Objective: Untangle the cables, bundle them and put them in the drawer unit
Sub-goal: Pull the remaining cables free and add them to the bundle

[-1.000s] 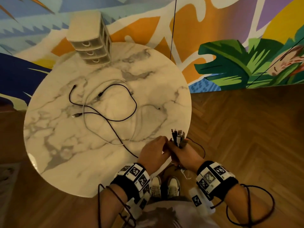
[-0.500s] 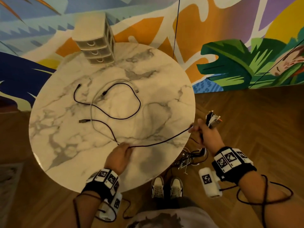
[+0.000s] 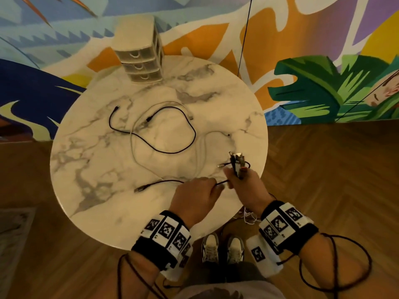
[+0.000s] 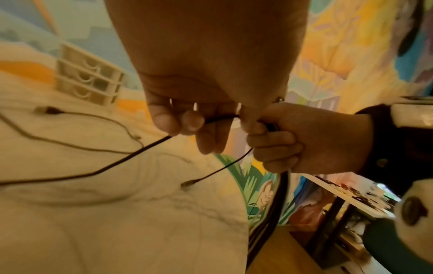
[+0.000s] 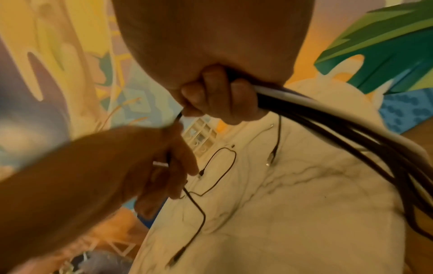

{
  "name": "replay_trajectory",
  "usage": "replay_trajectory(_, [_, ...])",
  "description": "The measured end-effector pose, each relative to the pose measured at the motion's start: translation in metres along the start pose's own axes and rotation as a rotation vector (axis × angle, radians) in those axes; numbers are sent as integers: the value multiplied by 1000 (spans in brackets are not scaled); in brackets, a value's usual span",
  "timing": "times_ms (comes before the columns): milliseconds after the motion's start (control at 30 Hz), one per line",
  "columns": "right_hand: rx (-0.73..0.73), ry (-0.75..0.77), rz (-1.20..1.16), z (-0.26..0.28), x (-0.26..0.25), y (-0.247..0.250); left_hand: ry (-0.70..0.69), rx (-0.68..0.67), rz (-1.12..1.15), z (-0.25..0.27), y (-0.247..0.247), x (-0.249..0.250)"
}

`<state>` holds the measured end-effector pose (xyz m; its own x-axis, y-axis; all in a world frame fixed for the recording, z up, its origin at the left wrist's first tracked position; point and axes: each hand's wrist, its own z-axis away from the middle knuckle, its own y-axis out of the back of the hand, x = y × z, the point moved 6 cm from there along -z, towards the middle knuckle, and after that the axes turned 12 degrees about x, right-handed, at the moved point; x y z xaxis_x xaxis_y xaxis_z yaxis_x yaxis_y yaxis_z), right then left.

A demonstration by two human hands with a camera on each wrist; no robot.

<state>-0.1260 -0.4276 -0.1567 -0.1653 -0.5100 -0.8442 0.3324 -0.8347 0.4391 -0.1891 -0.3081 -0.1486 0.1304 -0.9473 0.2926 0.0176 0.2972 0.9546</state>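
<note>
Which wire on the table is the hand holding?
The black wire nearest the person: the left hand pinches it, passing it toward the right hand. The other black wire and the white wire lie untouched.

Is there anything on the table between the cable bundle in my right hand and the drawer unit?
Yes. A loose black cable and a white cable lie looped on the round marble table between the bundle in your right hand and the beige three-drawer unit.

Dim warm indoor light, soft shadows, wide-angle edge distortion, motion-blurred wrist views
</note>
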Motion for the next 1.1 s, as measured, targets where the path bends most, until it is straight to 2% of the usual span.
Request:
replay_trajectory(133, [146, -67, -78, -16, 11, 28, 143, -84, 189, 14, -31, -55])
replay_trajectory(267, [252, -96, -239, -32, 17, 58, 241, -27, 173, 26, -41, -116])
replay_trajectory(400, [361, -126, -227, -30, 20, 77, 156, 74, -13, 14, -14, -120])
replay_trajectory(500, [490, -4, -277, -16, -5, 85, 36, 101, -41, 2, 19, -85])
replay_trajectory(533, [461, 49, -278, -12, -17, 81, 24, 64, -3, -2, 24, -72])
replay_trajectory(600, [311, 121, -229, -3, -36, 58, -3, 27, 44, -10, 35, -44])
replay_trajectory(667, [168, 167, -66, 3, -44, 32, -62, 55, 51, -18, 49, -14])
replay_trajectory(700, [141, 183, 27, 4, -44, 25, -78, 55, 72, -20, 53, -4])
replay_trajectory(767, [186, 198, 140, 0, -37, 27, -128, 21, 68, -22, 54, 10])
replay_trajectory(833, [237, 252, 209, -5, -34, 37, -240, -38, -38, -16, 49, 24])
replay_trajectory(1000, [101, 390, 506, 5, -30, 43, -514, -244, -263, 3, 27, 59])
replay_trajectory(1100, [93, 329, 547, 7, -17, 49, -673, -238, -361, 5, 28, 78])
